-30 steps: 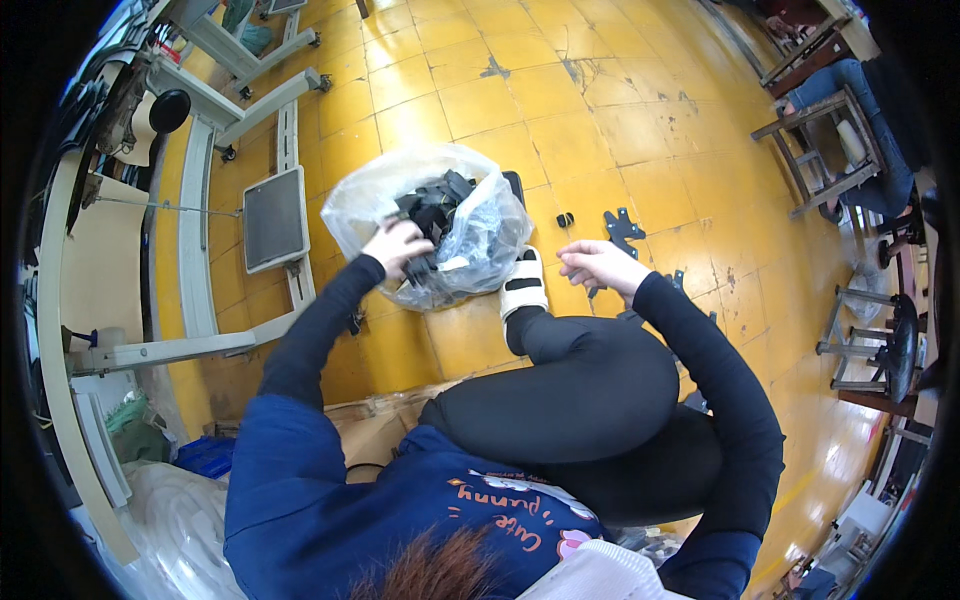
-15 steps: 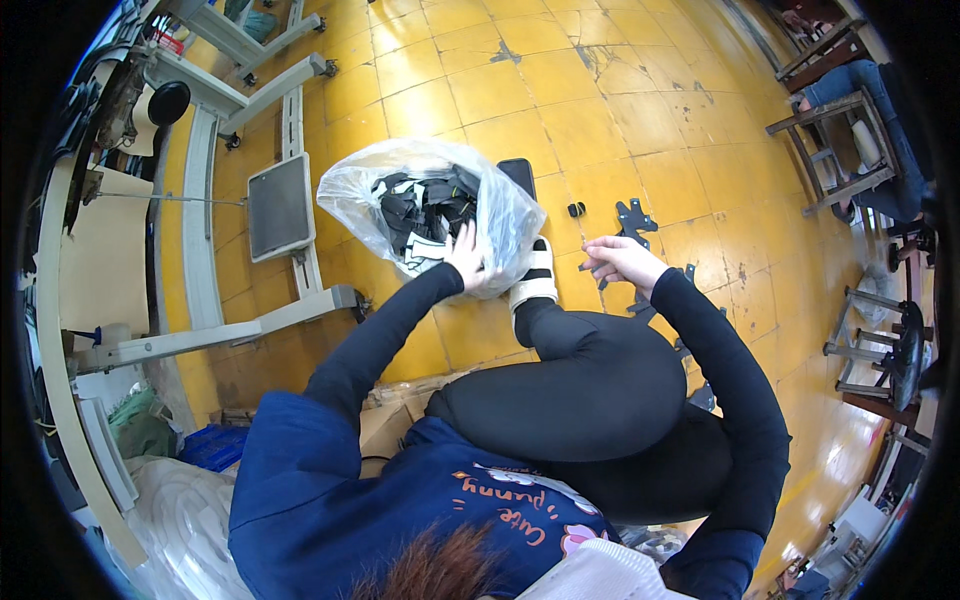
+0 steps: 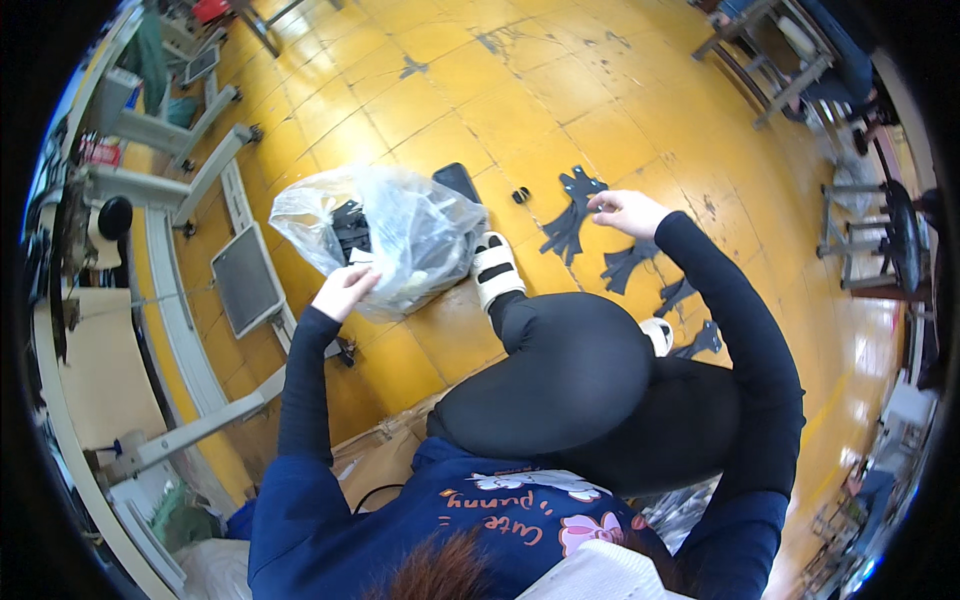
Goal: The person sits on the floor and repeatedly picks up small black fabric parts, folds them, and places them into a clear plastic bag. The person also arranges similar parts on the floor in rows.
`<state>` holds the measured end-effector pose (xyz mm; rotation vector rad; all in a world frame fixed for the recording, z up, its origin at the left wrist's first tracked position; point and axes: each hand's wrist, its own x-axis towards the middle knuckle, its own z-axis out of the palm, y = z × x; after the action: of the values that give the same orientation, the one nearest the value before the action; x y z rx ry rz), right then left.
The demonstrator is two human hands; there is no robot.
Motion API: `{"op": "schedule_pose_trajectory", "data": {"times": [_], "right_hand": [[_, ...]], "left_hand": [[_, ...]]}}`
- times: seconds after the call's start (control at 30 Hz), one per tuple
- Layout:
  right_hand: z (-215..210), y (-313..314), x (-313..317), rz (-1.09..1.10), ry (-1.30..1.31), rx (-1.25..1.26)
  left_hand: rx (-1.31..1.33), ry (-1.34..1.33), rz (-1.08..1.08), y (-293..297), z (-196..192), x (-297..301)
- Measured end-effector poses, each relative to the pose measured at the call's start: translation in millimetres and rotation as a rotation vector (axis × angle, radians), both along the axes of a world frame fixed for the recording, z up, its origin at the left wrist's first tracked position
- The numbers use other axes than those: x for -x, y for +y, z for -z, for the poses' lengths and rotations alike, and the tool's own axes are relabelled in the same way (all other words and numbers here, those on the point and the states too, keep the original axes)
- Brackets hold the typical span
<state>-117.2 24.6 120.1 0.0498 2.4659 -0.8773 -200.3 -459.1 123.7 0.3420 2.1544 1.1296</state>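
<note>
A clear plastic bag [image 3: 425,235] stands on the floor ahead of me, with black and a few white cut pieces [image 3: 350,228] showing in its mouth. At the bag's near left rim, my left hand [image 3: 346,290] has its fingers closed on the plastic. My right hand [image 3: 632,214] is held to the right with fingertips pinched together; whatever is between them, if anything, is too small to name. Just beside those fingertips lies a bundle of black strips with small dots at one end [image 3: 572,215]. Several similar black bundles [image 3: 628,262] lie nearer my knee.
A dark phone [image 3: 456,181] and a small black object [image 3: 520,195] lie beyond my sandalled foot [image 3: 496,270]. A foot pedal [image 3: 248,282] and grey machine frame [image 3: 215,180] stand at left. Wooden stools [image 3: 775,60] and a seated person are at far right.
My left hand has come out from over the pieces to the bag's near left rim. My right hand has moved beside the far black bundle. The view has turned.
</note>
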Motion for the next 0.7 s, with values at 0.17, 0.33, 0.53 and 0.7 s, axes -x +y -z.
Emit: {"op": "schedule_pose_trajectory", "data": {"times": [0.17, 0.33, 0.53, 0.7], "right_hand": [[15.0, 53.9, -52.8, 0.233, 0.110, -0.057], [123.3, 22.8, -179.1, 1.029, 0.349, 0.471], [320.0, -38.8, -540.4, 1.320, 0.333, 0.017], [212.3, -184.8, -468.3, 2.092, -0.087, 0.708]], "left_hand": [[0.101, -0.129, -0.247, 3.1, 32.4, 5.6], [0.215, -0.068, 0.157, 4.5, 40.9, 4.7], [-0.074, 0.149, -0.244, 27.8, 52.0, 79.4], [0.160, 0.489, 0.080, 42.7, -89.8, 132.1]]}}
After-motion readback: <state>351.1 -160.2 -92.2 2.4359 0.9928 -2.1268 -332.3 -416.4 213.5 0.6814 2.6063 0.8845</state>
